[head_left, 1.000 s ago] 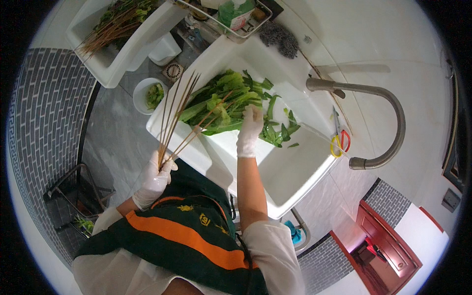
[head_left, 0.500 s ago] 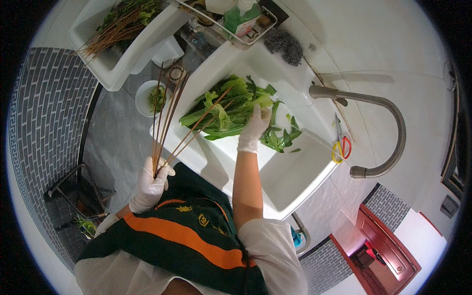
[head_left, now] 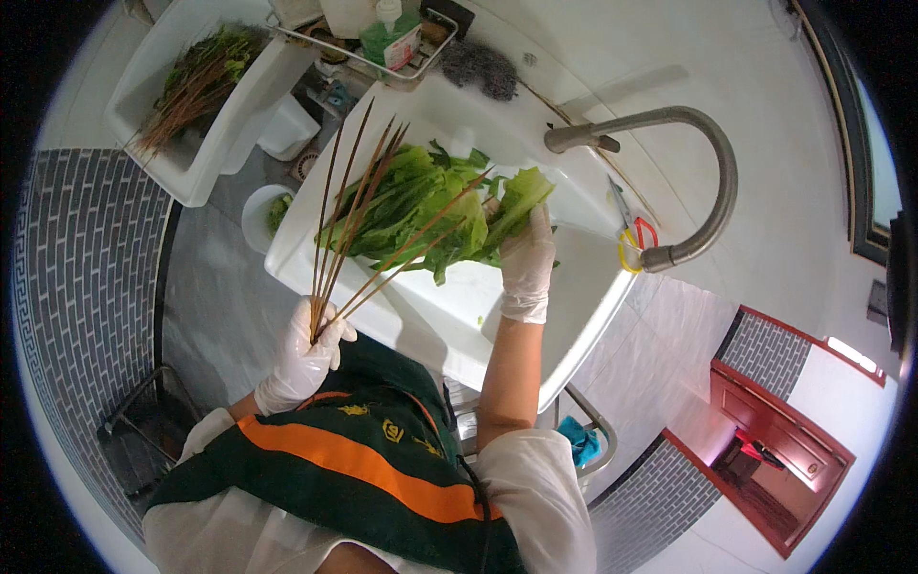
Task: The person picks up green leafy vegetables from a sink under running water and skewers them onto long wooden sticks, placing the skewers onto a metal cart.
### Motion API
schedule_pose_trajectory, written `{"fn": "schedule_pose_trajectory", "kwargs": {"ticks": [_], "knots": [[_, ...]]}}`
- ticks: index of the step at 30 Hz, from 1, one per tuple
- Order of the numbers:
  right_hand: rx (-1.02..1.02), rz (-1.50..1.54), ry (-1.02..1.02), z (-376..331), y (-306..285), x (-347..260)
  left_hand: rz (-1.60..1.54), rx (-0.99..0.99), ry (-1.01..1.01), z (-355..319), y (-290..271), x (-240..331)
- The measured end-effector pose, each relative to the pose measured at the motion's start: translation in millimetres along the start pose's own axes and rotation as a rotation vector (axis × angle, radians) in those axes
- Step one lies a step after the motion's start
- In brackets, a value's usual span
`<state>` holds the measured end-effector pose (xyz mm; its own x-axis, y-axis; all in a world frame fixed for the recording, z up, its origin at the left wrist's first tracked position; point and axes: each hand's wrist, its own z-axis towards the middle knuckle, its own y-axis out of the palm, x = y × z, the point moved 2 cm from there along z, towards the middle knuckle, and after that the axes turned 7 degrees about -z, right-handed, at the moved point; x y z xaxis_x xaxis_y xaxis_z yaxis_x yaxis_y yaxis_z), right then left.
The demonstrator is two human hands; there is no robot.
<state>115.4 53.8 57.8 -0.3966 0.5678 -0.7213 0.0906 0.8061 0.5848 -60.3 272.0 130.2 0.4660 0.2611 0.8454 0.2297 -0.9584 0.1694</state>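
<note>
Several thin brown sticks [head_left: 350,225] fan out from my gloved left hand [head_left: 308,354], which is closed round their lower ends in front of the sink. Green leafy lettuce [head_left: 406,215] lies in a pile in the white sink [head_left: 421,325]. At the right side of the pile, my gloved right hand [head_left: 528,263] grips a lettuce leaf [head_left: 521,196], raised above the basin. Its fingertips are partly hidden behind the leaf. Two of the sticks cross in front of the leaves.
Past the sink's right rim curves a metal faucet [head_left: 717,153], with scissors [head_left: 631,234] beside it. A wire rack holds a green bottle [head_left: 390,40]; a dark scouring pad [head_left: 480,69] lies near it. Far left, another basin [head_left: 196,182] contains brown-stemmed greens [head_left: 196,91]. A white bucket [head_left: 256,222] stands below.
My right hand has closed on a lettuce leaf and lifted it, moving right and toward me. Leaves have shifted with it. My left hand still holds the sticks. The view has turned slightly.
</note>
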Motion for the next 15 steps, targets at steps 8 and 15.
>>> {"fn": "schedule_pose_trajectory", "kwargs": {"ticks": [8,15], "knots": [[0.098,0.000,0.124,-7,-10,-3,0.052,-0.023,0.006,-7,5,4],[0.097,-0.580,-0.194,-14,-12,-5,0.017,-0.005,-0.008,-14,11,3]]}}
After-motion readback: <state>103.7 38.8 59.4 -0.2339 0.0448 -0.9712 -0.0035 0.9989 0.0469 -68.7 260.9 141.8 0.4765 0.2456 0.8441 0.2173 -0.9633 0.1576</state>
